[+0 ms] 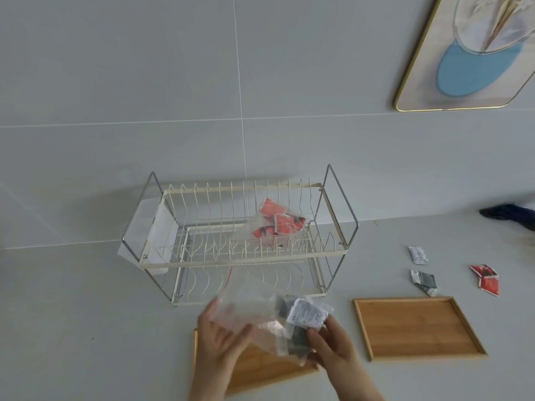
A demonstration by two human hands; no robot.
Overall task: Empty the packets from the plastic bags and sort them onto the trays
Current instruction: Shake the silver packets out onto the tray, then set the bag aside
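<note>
Both hands hold 1 clear plastic bag (249, 311) above the grey counter (86, 314), just in front of a cream wire dish rack (240, 235). The left hand (220, 340) cups the bag's open, emptier end, with its thumb lying across the film and the fingers behind it. The right hand (333, 342) pinches the filled end, fingertips pressed on the packets through the plastic. Inside that end sit a white printed packet (308, 312) and at least 1 dark packet (298, 340); how many more there are cannot be told. Under the hands lies a wooden tray (260, 371), largely hidden by them, and a second wooden tray (417, 328) lies to the right, apart from the first. Beyond that tray, loose on the counter, are a white packet (418, 255), a dark grey packet (424, 280) and 2 red packets (486, 277), the red pair touching. On the rack's upper tier rests another clear bag of red packets (275, 224). A white sheet (162, 235) hangs at the rack's left end. A gold-framed picture (469, 53) hangs on the tiled wall, and a dark cloth (509, 212) lies at the far right edge
</note>
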